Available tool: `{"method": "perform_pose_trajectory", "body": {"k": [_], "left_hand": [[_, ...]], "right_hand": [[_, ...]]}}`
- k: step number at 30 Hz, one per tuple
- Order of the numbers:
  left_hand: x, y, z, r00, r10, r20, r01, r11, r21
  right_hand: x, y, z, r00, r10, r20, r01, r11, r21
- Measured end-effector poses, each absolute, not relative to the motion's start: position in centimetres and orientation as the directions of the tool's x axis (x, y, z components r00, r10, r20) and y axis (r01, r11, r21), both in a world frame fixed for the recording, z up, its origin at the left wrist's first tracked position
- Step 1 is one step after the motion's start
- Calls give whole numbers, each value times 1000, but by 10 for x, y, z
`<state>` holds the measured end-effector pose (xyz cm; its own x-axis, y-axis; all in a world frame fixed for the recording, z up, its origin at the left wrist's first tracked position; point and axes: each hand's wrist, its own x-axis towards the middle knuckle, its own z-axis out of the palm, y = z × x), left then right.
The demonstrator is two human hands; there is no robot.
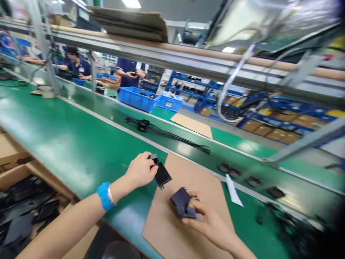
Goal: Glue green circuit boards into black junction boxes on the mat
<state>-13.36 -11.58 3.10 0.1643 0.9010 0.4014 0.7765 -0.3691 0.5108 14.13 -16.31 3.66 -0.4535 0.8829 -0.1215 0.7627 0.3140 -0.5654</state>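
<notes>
My left hand (140, 171), with a blue wristband on its wrist, is closed on a flat black plastic part (161, 173) held over the left edge of a brown cardboard sheet (185, 230). My right hand (208, 219) grips a second dark plastic part (182, 203) above the middle of the same sheet. The two parts are apart, about a hand's width from each other. The cardboard lies on the green workbench (67, 144).
A black cable bundle (161, 131) lies on the green belt beyond. A cardboard box of black parts (24, 212) sits at lower left. Blue bins (138, 99) and other people stand across the line. A white slip (233, 190) lies right of the cardboard.
</notes>
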Motion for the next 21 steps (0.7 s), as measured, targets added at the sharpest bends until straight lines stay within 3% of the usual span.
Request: {"method": "perform_pose_trajectory", "body": {"k": [3, 6, 12, 15, 18, 21], "left_hand": [[-62, -78, 34, 231, 910, 344, 807, -377, 454], [-9, -57, 29, 254, 925, 282, 844, -355, 403], [27, -59, 11, 339, 922, 185, 877, -381, 291], [17, -67, 6, 347, 921, 176, 886, -384, 261], [-3, -66, 6, 338, 922, 187, 893, -377, 244], [-16, -54, 10, 342, 912, 226, 889, -392, 238]], "right_hand": [[171, -180, 41, -397, 896, -197, 785, 220, -580], [188, -195, 48, -424, 900, -98, 798, 320, -510], [192, -214, 23, -532, 846, 37, 829, 530, -179], [189, -217, 10, -558, 828, 54, 797, 553, -243], [192, -205, 10, -388, 917, 87, 832, 390, -394], [193, -180, 10, -71, 997, -7, 915, 62, -398]]}}
